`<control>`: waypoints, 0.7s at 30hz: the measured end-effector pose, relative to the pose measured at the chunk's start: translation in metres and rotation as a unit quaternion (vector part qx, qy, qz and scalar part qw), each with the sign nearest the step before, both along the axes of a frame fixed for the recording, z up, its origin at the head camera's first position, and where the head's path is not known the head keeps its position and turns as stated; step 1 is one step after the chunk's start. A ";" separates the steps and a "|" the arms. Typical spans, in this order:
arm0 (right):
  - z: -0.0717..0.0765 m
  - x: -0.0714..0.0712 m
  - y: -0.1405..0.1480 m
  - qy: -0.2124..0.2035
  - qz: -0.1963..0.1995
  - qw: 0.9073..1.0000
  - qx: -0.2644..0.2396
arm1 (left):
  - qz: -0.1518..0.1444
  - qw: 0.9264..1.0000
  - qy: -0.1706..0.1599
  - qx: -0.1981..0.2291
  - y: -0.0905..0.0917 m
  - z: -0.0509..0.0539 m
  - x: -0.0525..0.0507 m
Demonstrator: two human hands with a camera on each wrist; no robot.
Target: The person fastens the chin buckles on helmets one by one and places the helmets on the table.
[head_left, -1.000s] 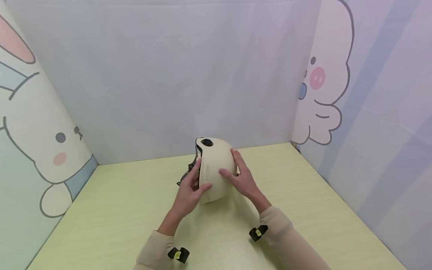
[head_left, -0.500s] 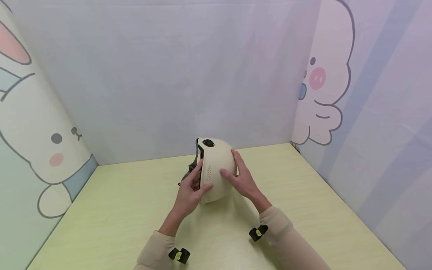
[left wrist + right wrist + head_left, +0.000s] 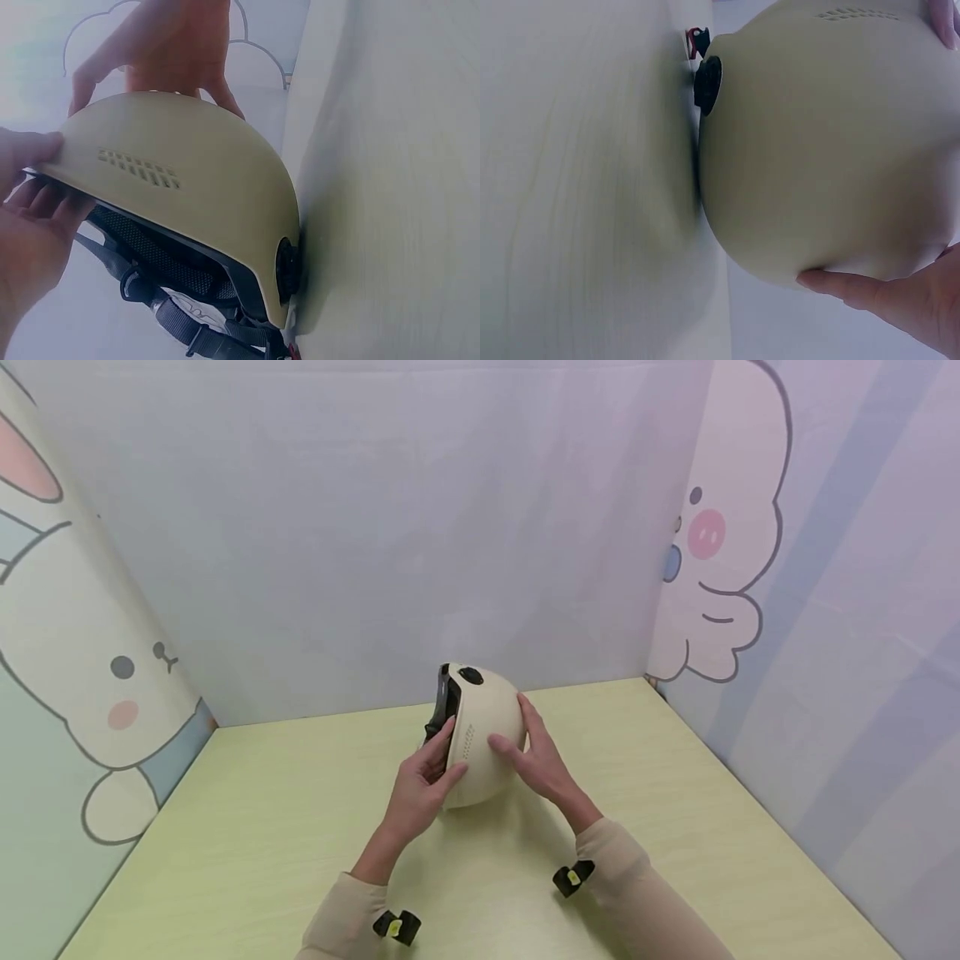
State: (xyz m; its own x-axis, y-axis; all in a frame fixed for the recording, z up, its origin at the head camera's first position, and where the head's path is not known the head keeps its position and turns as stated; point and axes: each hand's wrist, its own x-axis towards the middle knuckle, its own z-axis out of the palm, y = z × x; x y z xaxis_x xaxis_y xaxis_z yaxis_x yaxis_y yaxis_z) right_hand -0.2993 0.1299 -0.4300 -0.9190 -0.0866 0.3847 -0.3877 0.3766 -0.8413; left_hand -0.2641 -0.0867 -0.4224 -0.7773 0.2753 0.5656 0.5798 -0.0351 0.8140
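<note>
A cream helmet (image 3: 491,731) stands tilted on its side on the table, its opening turned to the left. My left hand (image 3: 420,789) grips the rim, thumb on the shell and fingers inside the edge. Spread over the crown, my right hand (image 3: 542,760) holds the helmet from the right, thumb and fingers apart. In the left wrist view, dark straps (image 3: 187,326) hang from the padded inside, and a row of vent holes (image 3: 141,166) crosses the shell. A round black fitting (image 3: 708,85) sits by the tabletop in the right wrist view.
The pale yellow-green table (image 3: 262,827) runs back to a grey cloth wall (image 3: 375,543). Side walls carry cartoon animals, a rabbit (image 3: 97,652) on the left and a white figure (image 3: 738,485) on the right. Black bands (image 3: 573,877) sit on the sleeves.
The helmet has turned a little, its upper rim leaning right, so more of the dark opening shows. My left hand follows the rim slightly; my right hand stays almost in place.
</note>
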 end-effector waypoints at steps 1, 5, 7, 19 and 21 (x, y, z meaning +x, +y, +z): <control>0.000 0.000 0.000 -0.001 0.000 1.000 0.000 | -0.003 1.000 0.001 -0.004 0.000 0.000 0.000; 0.001 0.000 0.001 -0.008 0.004 1.000 -0.008 | -0.004 1.000 0.000 -0.014 0.001 0.001 0.001; 0.001 0.000 0.002 -0.016 0.006 1.000 -0.017 | 0.001 1.000 -0.003 -0.021 0.002 0.001 0.001; 0.002 0.000 0.003 -0.092 -0.012 0.993 -0.068 | 0.022 0.997 0.009 -0.068 0.005 -0.001 0.002; 0.002 0.000 0.003 -0.102 -0.013 0.992 -0.078 | 0.015 0.996 0.012 -0.089 0.003 -0.001 0.002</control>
State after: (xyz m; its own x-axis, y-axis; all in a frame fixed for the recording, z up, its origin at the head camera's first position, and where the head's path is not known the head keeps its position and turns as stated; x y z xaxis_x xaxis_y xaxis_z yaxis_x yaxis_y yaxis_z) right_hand -0.2996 0.1327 -0.4275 -0.9803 -0.0167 0.1970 -0.1951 0.2429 -0.9502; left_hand -0.2618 -0.0837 -0.4237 -0.7730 0.3494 0.5295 0.5986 0.1252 0.7912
